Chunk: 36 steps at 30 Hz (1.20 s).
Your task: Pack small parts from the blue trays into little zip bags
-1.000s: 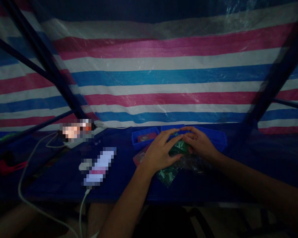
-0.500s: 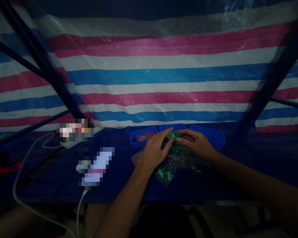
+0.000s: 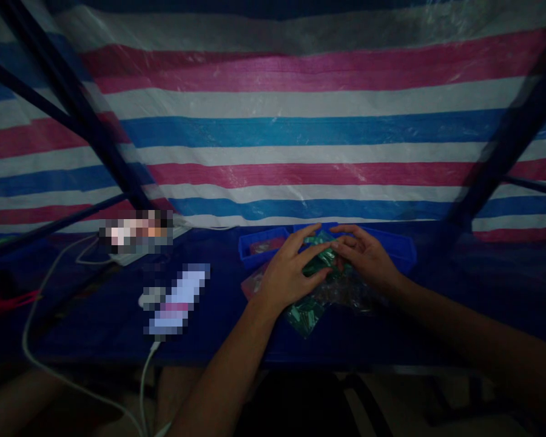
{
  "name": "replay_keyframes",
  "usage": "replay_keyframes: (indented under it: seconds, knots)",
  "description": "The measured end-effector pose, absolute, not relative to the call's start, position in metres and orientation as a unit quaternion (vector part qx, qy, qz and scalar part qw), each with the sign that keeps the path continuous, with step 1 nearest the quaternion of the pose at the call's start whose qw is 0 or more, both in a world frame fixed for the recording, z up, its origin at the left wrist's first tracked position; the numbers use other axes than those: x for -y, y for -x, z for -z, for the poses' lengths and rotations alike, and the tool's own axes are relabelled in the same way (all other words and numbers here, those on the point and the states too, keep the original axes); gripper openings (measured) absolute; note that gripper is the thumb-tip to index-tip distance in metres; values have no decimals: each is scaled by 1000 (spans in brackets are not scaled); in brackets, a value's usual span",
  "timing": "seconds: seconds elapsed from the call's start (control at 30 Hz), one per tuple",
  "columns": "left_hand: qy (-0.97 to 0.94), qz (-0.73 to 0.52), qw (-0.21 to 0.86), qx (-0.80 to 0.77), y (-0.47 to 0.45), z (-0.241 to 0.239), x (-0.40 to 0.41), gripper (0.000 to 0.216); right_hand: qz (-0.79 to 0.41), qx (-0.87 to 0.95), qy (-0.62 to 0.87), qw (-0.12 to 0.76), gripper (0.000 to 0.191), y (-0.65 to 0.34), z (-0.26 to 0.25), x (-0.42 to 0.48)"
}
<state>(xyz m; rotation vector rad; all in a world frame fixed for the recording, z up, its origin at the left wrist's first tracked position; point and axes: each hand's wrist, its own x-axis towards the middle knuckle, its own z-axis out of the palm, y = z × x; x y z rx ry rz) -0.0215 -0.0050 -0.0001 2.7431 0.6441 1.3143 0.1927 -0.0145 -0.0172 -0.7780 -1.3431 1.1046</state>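
My left hand [image 3: 287,272] reaches over a small green plastic bag [image 3: 322,254], its thumb and fingers spread apart around it. At the bag's right edge is my right hand [image 3: 366,258], fingers curled and thumb bent in, seeming to pinch the bag; the exact contact is dim. Below my hands lie clear plastic bags [image 3: 346,292] with contents I cannot make out. Another green bag [image 3: 306,315] holding thin pieces rests nearer me. A pinkish bag [image 3: 252,283] is partly covered by my left hand.
Behind my hands stand a blue bin [image 3: 260,250] with a pinkish bag inside and another blue bin [image 3: 403,249]; a third is mostly hidden. To the left lie a phone [image 3: 179,300] on a white cable [image 3: 144,376] and a power strip [image 3: 131,256]. A striped sheet [image 3: 300,130] hangs behind.
My left thumb and fingers have spread from their pinch on the green bag. My right fingers have curled more at its edge. The view has shifted slightly.
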Motion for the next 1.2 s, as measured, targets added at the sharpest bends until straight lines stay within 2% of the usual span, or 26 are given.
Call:
replay_keyframes:
  seconds: [0.13,0.33,0.53,0.77,0.93,1.2]
  knots:
    - [-871,-445,-11,-206,22,0,4,35,-457,592,355,560,23,-193,19,16]
    - [-854,-475,-15,-213,19,-2,8,27,-435,627,371,529,30,-197,10,26]
    - [-838,-477,-3,-263,16,-2,11,45,-441,585,424,532,34,-195,9,27]
    - [-870,-442,20,-215,20,-10,16,68,-518,528,406,537,34,-197,15,19]
    - [-884,-432,-9,-178,23,-4,9,35,-524,529,410,527,38,-195,16,18]
    - [-844,-470,28,-256,24,2,6,22,-387,654,356,544,36,-198,12,21]
